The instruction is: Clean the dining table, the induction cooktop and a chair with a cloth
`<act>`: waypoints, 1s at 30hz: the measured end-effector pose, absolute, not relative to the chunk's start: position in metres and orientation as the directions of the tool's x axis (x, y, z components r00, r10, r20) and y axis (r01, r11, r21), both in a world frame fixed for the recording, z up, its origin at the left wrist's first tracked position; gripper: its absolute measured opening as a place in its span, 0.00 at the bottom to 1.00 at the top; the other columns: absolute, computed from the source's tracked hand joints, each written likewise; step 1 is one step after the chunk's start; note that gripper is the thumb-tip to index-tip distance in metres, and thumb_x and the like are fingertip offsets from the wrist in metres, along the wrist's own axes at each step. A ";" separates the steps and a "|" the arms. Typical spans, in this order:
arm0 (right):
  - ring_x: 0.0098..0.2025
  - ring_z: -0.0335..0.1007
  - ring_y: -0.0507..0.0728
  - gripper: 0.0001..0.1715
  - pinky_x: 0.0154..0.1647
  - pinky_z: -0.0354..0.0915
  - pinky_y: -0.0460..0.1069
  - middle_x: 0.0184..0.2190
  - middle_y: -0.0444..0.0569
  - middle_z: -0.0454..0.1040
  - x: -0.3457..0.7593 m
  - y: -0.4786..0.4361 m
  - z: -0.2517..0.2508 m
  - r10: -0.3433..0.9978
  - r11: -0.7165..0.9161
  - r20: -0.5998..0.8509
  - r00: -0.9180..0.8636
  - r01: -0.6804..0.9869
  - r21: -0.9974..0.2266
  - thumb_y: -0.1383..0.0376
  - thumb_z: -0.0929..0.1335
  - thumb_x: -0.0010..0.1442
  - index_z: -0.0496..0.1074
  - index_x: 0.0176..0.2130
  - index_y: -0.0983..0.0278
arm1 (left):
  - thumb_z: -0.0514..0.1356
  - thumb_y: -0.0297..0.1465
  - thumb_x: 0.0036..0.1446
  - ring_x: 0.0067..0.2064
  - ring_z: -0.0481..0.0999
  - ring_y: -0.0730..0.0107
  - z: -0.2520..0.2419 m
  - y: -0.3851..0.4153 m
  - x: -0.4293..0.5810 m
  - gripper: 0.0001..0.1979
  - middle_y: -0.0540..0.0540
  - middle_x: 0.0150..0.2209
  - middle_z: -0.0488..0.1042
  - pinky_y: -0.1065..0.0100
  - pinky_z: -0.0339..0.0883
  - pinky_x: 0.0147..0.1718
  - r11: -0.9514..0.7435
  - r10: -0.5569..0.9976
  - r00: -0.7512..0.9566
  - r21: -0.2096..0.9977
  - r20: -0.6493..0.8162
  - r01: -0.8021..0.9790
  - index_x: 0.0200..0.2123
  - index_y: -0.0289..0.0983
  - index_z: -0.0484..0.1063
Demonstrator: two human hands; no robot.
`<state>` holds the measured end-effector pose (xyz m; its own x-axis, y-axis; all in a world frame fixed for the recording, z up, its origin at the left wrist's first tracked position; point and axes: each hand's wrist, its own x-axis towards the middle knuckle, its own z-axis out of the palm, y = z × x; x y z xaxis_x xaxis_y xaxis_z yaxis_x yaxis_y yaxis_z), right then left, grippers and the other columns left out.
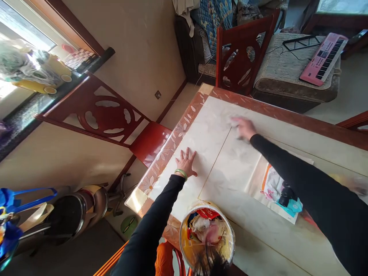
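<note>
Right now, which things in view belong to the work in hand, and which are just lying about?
In the work:
- table
- left hand, spread on it
- right hand, blurred over it; whether it holds anything is unclear

Apparently lying about:
- tub
- black item
- keyboard
- blue bag

Long black sleeves (155,217); the left hand (186,165) wears a green bangle (181,173) and, seemingly, a ring (186,158).

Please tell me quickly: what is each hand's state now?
Left hand: open, spread on the table.
Right hand: blurred; cannot tell whether it is open or holding something.
</note>
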<state>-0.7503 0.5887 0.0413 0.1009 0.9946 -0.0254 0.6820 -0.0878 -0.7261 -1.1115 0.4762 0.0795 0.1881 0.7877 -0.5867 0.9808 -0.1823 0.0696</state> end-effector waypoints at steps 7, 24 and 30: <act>0.69 0.59 0.72 0.37 0.72 0.57 0.71 0.71 0.60 0.66 -0.853 0.637 0.019 0.996 -0.083 -0.031 0.082 0.760 -0.645 0.75 0.66 0.60 0.75 0.66 0.60 | 0.83 0.41 0.41 0.80 0.32 0.26 0.066 0.475 -1.116 0.73 0.38 0.82 0.29 0.22 0.49 0.69 -0.162 0.821 0.184 0.087 -0.540 0.983 0.81 0.55 0.40; 0.59 0.74 0.67 0.32 0.61 0.70 0.66 0.62 0.69 0.74 -0.676 0.630 0.045 0.817 -0.466 -0.113 0.566 0.531 -0.708 0.70 0.64 0.65 0.74 0.66 0.66 | 0.80 0.45 0.45 0.82 0.37 0.36 0.064 0.466 -1.128 0.65 0.34 0.82 0.35 0.33 0.46 0.74 -0.166 0.852 0.181 0.074 -0.492 0.983 0.80 0.45 0.50; 0.72 0.55 0.69 0.36 0.73 0.53 0.70 0.75 0.64 0.58 -0.733 0.750 0.017 0.830 -0.437 -0.043 0.556 0.601 -0.669 0.74 0.66 0.67 0.69 0.71 0.64 | 0.80 0.44 0.45 0.81 0.35 0.34 0.056 0.464 -1.130 0.66 0.35 0.82 0.35 0.30 0.44 0.74 -0.158 0.856 0.179 0.084 -0.484 0.984 0.80 0.48 0.48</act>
<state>-0.7327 0.7504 0.0169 0.5557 0.8303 -0.0430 0.6009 -0.4369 -0.6694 -1.1305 0.4637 0.0560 0.1791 0.8564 -0.4843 0.9838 -0.1580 0.0844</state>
